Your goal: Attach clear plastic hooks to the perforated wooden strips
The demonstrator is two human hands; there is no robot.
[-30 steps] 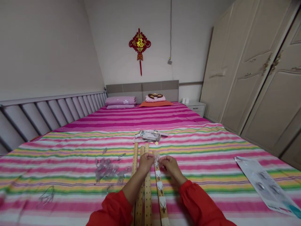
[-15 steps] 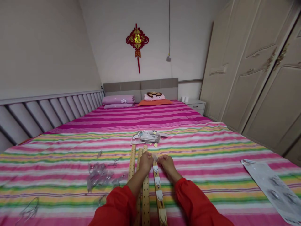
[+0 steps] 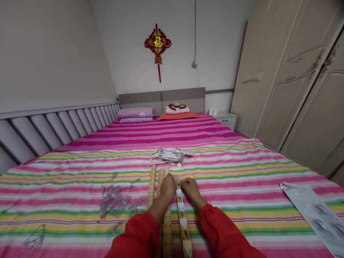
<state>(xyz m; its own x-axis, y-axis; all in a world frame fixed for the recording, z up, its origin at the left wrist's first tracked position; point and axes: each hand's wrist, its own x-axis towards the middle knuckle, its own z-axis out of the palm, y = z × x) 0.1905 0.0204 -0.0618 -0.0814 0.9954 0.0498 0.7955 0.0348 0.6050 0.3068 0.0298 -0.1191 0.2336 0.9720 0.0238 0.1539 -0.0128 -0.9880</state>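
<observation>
Several long perforated wooden strips [image 3: 152, 186] lie side by side on the striped bedspread [image 3: 242, 179], running away from me. The rightmost strip [image 3: 182, 218] carries a row of small white hooks. My left hand [image 3: 167, 187] and my right hand [image 3: 189, 187] meet at the far end of that strip, fingers pinched together on a small clear hook [image 3: 177, 182] pressed against the wood. Both arms wear red sleeves.
A heap of opened packets and paper scraps [image 3: 169, 156] lies just beyond the strips. Clear plastic pieces [image 3: 115, 199] are scattered to the left. A printed plastic bag [image 3: 317, 215] lies at the right. Pillows [image 3: 137, 114], a nightstand [image 3: 225, 120] and a wardrobe [image 3: 295, 89] stand farther off.
My hands have stayed pinched at the strip's far end, lowering slightly onto it. The view has shifted a little.
</observation>
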